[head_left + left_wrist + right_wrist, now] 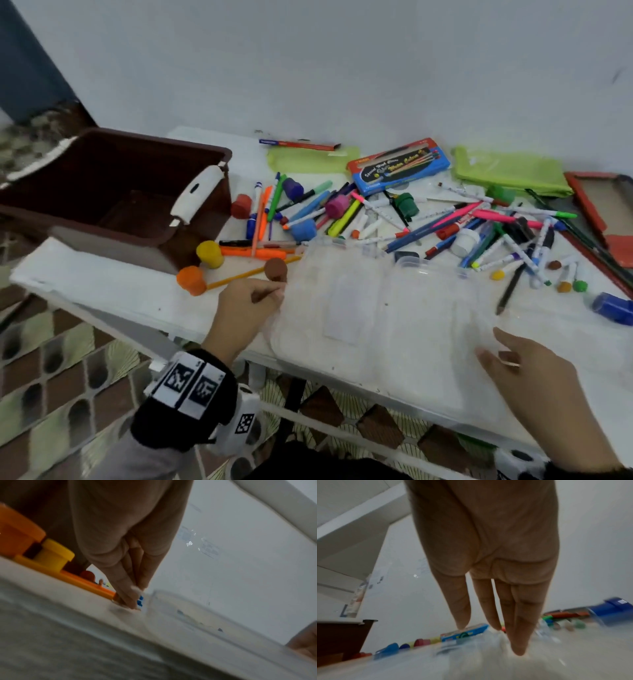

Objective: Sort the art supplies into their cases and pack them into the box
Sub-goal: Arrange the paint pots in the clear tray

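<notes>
An empty clear plastic case (pixel 376 308) lies opened flat on the white table (pixel 102 287) in front of me. My left hand (pixel 274 296) pinches its left edge; in the left wrist view thumb and fingers (pixel 130 599) meet at the case's (pixel 188 615) corner. My right hand (pixel 496 346) hovers open over the case's right front part, its fingers (pixel 518 635) straight. Behind the case lies a loose heap of markers and pens (pixel 479 226). Orange (pixel 190 280), yellow (pixel 209 253) and brown (pixel 276 269) paint pots stand near my left hand. The open brown box (pixel 102 192) stands at the left.
A blue pencil box (pixel 399 166) and two green pouches (pixel 510 171) (pixel 311 158) lie along the wall. A red-framed tray (pixel 603 205) sits at the far right, with a blue pot (pixel 613 306) in front of it. The table's front edge runs just under my wrists.
</notes>
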